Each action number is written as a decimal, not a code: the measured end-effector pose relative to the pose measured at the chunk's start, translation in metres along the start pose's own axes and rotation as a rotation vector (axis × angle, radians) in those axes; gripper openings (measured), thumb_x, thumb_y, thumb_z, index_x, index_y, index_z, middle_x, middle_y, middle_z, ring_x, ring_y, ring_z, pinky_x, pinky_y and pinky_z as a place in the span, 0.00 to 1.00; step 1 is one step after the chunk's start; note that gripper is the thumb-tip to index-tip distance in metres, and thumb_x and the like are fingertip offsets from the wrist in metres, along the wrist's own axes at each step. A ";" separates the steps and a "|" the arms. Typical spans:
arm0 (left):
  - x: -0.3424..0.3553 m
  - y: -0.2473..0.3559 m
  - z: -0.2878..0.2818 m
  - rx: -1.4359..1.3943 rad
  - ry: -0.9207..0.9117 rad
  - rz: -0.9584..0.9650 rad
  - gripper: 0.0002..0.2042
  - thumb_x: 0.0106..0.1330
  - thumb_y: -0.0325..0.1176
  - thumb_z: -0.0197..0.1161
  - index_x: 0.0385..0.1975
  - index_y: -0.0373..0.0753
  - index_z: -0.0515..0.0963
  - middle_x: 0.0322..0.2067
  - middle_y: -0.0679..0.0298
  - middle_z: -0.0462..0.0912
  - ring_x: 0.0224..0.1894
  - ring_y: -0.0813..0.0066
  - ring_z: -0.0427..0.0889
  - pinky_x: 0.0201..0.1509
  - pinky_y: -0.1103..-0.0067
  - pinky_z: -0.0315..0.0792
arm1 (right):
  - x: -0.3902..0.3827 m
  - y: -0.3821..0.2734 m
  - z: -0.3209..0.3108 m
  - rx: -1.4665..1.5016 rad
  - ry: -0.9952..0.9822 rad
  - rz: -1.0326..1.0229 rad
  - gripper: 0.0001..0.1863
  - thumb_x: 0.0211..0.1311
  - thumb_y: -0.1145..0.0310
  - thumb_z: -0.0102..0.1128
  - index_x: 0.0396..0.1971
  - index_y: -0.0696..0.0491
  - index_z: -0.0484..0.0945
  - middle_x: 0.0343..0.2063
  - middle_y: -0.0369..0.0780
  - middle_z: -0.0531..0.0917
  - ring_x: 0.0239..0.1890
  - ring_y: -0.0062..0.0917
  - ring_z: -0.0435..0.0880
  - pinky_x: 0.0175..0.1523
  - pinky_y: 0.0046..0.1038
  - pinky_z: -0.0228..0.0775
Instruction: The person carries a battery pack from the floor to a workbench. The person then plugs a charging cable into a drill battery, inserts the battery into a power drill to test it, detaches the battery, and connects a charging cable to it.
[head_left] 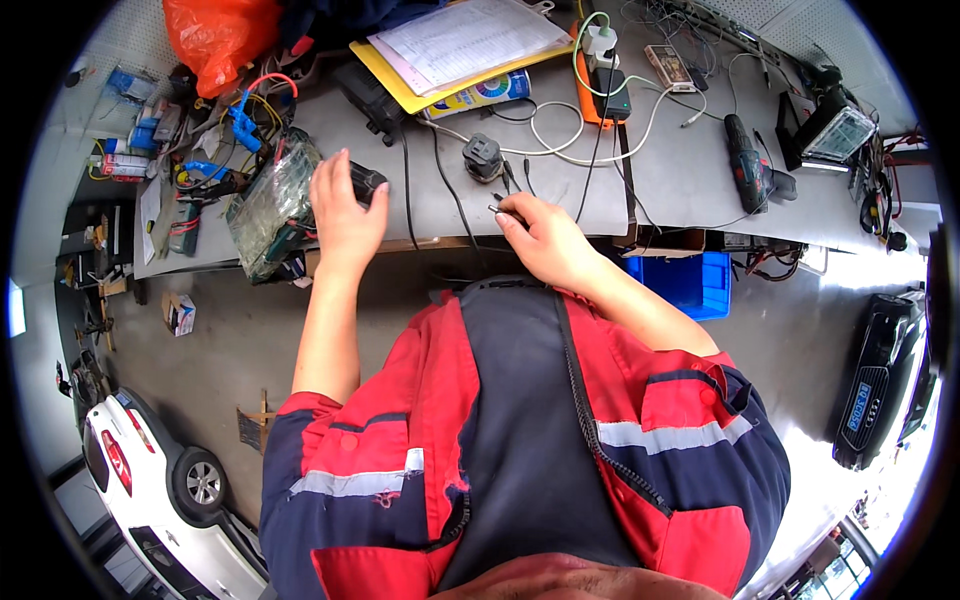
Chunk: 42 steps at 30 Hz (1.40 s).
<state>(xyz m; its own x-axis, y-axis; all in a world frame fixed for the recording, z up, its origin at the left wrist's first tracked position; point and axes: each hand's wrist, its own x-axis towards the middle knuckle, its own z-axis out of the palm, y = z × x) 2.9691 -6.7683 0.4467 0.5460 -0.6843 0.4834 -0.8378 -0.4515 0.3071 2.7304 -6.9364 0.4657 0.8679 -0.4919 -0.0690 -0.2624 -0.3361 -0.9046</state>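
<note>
My left hand [347, 222] is at the near edge of the grey workbench [455, 215], its thumb and fingers on either side of a small black block-shaped thing [367, 180] that they grip. Just left of this hand lies a case wrapped in clear plastic [277, 205]. My right hand [551, 240] pinches a thin dark cable end with a metal tip [494, 209] over the bench's front edge. A dark grey, many-sided plug adapter [482, 157] stands beyond my right hand, with several thin black cable ends beside it.
A yellow clipboard with papers [470, 50] rests over a spray can [478, 94]. An orange power strip [592, 95] holds chargers. Right are a cordless drill [748, 165] and a work lamp [835, 135]; loose cables cross the bench. Below sits a blue bin [695, 285].
</note>
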 end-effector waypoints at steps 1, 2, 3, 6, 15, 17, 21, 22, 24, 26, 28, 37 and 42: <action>0.000 -0.006 -0.002 0.000 -0.006 0.000 0.32 0.56 0.32 0.69 0.61 0.29 0.65 0.58 0.45 0.70 0.61 0.44 0.68 0.69 0.59 0.60 | 0.002 0.003 0.003 0.010 0.000 -0.045 0.13 0.69 0.65 0.55 0.42 0.60 0.77 0.35 0.53 0.83 0.39 0.50 0.81 0.44 0.41 0.73; 0.002 -0.009 -0.004 0.011 -0.037 -0.060 0.32 0.56 0.31 0.70 0.61 0.30 0.66 0.59 0.47 0.70 0.62 0.46 0.68 0.69 0.61 0.61 | 0.003 0.004 0.005 0.017 0.000 -0.090 0.13 0.69 0.65 0.55 0.42 0.60 0.77 0.35 0.53 0.82 0.40 0.50 0.81 0.44 0.41 0.73; 0.002 -0.013 -0.003 0.013 -0.034 -0.060 0.32 0.56 0.31 0.70 0.61 0.30 0.66 0.59 0.47 0.70 0.62 0.46 0.68 0.69 0.61 0.61 | 0.005 0.003 0.005 0.017 -0.001 -0.094 0.13 0.69 0.65 0.55 0.42 0.60 0.77 0.35 0.53 0.82 0.40 0.50 0.81 0.44 0.41 0.73; 0.004 -0.023 0.001 -0.055 -0.047 -0.173 0.31 0.55 0.30 0.70 0.59 0.30 0.68 0.58 0.47 0.71 0.62 0.47 0.69 0.68 0.64 0.63 | 0.008 0.000 0.006 0.001 -0.038 -0.115 0.13 0.68 0.65 0.55 0.43 0.60 0.77 0.36 0.53 0.82 0.40 0.50 0.81 0.45 0.41 0.73; 0.006 -0.006 -0.006 -0.275 -0.262 -0.421 0.27 0.56 0.33 0.71 0.56 0.31 0.72 0.52 0.46 0.78 0.56 0.50 0.76 0.63 0.66 0.68 | 0.010 -0.001 0.010 -0.037 -0.068 -0.145 0.13 0.68 0.64 0.55 0.42 0.59 0.77 0.35 0.52 0.83 0.40 0.50 0.81 0.44 0.42 0.72; 0.007 -0.006 -0.008 -0.271 -0.281 -0.412 0.28 0.56 0.34 0.71 0.57 0.31 0.72 0.50 0.45 0.79 0.55 0.48 0.77 0.61 0.66 0.70 | 0.011 0.001 0.011 -0.039 -0.060 -0.182 0.14 0.68 0.63 0.55 0.42 0.59 0.77 0.35 0.52 0.82 0.40 0.49 0.81 0.44 0.42 0.72; -0.002 0.007 -0.012 -0.157 -0.174 -0.281 0.29 0.55 0.35 0.74 0.55 0.31 0.71 0.46 0.50 0.81 0.49 0.56 0.81 0.56 0.69 0.73 | 0.012 0.001 0.007 -0.055 -0.061 -0.219 0.14 0.68 0.63 0.55 0.43 0.59 0.78 0.36 0.52 0.83 0.41 0.49 0.81 0.44 0.41 0.73; -0.003 0.015 -0.015 -0.334 -0.179 -0.371 0.27 0.56 0.33 0.74 0.54 0.32 0.72 0.44 0.56 0.81 0.46 0.65 0.80 0.53 0.73 0.73 | 0.013 -0.002 0.004 -0.040 -0.052 -0.206 0.14 0.68 0.63 0.55 0.43 0.59 0.78 0.36 0.52 0.83 0.41 0.49 0.81 0.44 0.41 0.73; -0.003 0.042 -0.026 -0.608 -0.184 -0.521 0.23 0.57 0.30 0.75 0.50 0.33 0.73 0.39 0.66 0.79 0.40 0.80 0.76 0.48 0.81 0.73 | 0.011 -0.008 0.000 -0.021 -0.047 -0.190 0.14 0.68 0.63 0.56 0.43 0.59 0.79 0.36 0.52 0.83 0.40 0.49 0.82 0.45 0.40 0.73; -0.007 0.057 -0.027 -0.846 -0.200 -0.574 0.23 0.56 0.29 0.76 0.49 0.34 0.72 0.37 0.67 0.79 0.39 0.82 0.77 0.46 0.82 0.74 | 0.010 -0.013 -0.003 0.018 -0.038 -0.203 0.14 0.68 0.64 0.56 0.43 0.60 0.79 0.36 0.52 0.83 0.40 0.48 0.82 0.44 0.39 0.73; -0.012 0.063 -0.021 -1.058 -0.244 -0.529 0.23 0.55 0.27 0.76 0.48 0.36 0.71 0.35 0.68 0.78 0.39 0.81 0.78 0.45 0.81 0.75 | 0.009 -0.019 -0.006 0.034 -0.037 -0.217 0.13 0.68 0.65 0.57 0.43 0.60 0.79 0.36 0.51 0.83 0.40 0.47 0.82 0.45 0.39 0.74; -0.020 0.091 -0.013 -2.025 -0.462 -0.691 0.30 0.68 0.51 0.61 0.59 0.30 0.69 0.50 0.46 0.79 0.50 0.50 0.82 0.55 0.58 0.78 | 0.000 -0.035 -0.024 0.201 -0.049 -0.259 0.11 0.68 0.69 0.57 0.44 0.59 0.79 0.36 0.48 0.84 0.40 0.42 0.83 0.47 0.36 0.74; -0.028 0.085 -0.004 -2.348 -0.628 -0.775 0.35 0.69 0.57 0.57 0.61 0.29 0.66 0.46 0.48 0.78 0.48 0.52 0.82 0.50 0.61 0.81 | 0.000 -0.038 -0.032 0.158 -0.098 -0.313 0.10 0.68 0.71 0.56 0.45 0.58 0.80 0.37 0.46 0.85 0.41 0.41 0.83 0.47 0.35 0.74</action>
<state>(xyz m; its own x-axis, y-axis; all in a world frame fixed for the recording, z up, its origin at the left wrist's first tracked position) 2.8828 -6.7853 0.4628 0.1923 -0.9753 -0.1085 0.9187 0.1401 0.3692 2.7271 -6.9491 0.5134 0.9342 -0.3027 0.1885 0.0843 -0.3261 -0.9416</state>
